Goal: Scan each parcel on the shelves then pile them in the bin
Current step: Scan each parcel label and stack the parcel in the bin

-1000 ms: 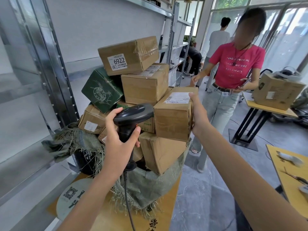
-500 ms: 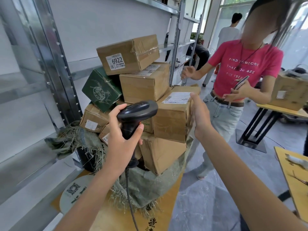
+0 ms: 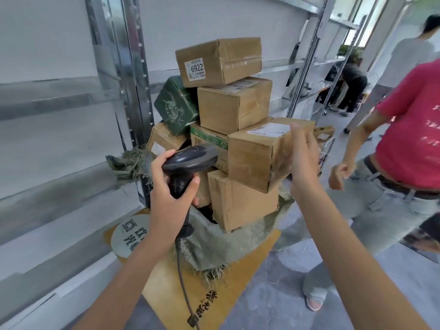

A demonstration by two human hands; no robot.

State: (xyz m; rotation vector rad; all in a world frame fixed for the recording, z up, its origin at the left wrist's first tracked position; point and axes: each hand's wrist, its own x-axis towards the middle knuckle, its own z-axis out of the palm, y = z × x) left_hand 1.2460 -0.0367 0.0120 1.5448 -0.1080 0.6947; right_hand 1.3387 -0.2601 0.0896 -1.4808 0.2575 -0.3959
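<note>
Beside shelving, parcel meets right grip (fingers straight).

Your left hand grips the scanner in front of the parcel pile. Your right hand is at the right face of the labelled parcel. The pile sits in the sack; shelf post behind-left, a person to your right.

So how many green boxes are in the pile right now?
2. A dark green box sits tilted at the pile's left; a white-and-green carton is wedged mid-pile behind the scanner. Others may be hidden.
</note>
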